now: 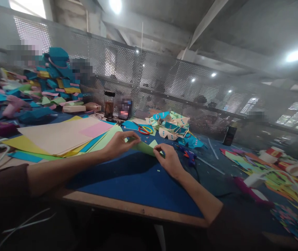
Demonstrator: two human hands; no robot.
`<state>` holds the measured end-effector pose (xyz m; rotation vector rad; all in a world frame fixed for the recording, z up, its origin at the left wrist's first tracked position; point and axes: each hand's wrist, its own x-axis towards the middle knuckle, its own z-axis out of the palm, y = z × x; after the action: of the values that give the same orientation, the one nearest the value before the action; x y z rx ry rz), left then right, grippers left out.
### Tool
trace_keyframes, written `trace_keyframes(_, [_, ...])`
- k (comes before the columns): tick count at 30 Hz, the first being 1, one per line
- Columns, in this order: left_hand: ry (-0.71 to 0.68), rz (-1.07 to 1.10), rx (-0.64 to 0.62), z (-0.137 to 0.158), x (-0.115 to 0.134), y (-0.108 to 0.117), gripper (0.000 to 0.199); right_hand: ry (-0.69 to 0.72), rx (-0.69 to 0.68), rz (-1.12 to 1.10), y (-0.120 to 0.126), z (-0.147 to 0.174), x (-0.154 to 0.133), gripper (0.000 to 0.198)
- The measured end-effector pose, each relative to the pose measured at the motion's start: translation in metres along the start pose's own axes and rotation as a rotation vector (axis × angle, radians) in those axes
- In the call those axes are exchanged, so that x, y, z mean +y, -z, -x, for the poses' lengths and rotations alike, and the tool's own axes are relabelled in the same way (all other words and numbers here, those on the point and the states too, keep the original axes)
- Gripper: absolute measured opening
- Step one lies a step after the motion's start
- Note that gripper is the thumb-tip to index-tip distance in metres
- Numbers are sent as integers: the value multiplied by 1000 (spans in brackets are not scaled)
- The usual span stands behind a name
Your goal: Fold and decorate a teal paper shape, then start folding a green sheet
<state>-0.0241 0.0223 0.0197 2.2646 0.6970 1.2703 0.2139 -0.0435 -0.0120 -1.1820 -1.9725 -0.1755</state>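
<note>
A strip of light green paper (146,148) stretches between my two hands, just above the blue tabletop (128,177). My left hand (120,143) pinches its left end between thumb and fingertips. At the right end, my right hand (168,158) grips it in the same way, with the fingers curled. A small pale green flap (153,143) stands up behind the strip, near my right fingertips. Left of my left hand lies a stack of coloured paper sheets (57,134), cream on top with pink, yellow, blue and green showing.
Scissors (145,130) with red and yellow handles lie beyond my hands, beside a pile of cut paper shapes (173,127). A blue glue gun (188,155) rests to the right. A lidded jar (109,104) and a phone (125,108) stand at the back. Coloured paper pieces (264,170) spread rightward.
</note>
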Motion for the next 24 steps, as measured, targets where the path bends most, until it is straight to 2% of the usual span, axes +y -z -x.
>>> trace_keyframes(6, [58,64,158,-9,-8,13,24,-34,80,83,15,-8,17,18])
trace_keyframes(10, [132,178,218,-15,-3,21,25,-31,179,116,31,-15,21,23])
trace_keyframes(15, [167,305,260,-21,9,31,24,-69,304,31,54,-26,2,25])
trace_keyframes(19, [188,381,203,-29,13,38,23,-133,366,-50,77,-39,-15,29])
trace_keyframes(21, [247,389,139,-31,11,39,23,-215,331,-65,83,-43,-12,36])
trace_keyframes(23, [318,360,56,-30,3,37,24,-328,174,-29,80,-43,0,42])
trace_keyframes(24, [331,314,12,-29,-2,35,25,-377,48,1,76,-41,8,42])
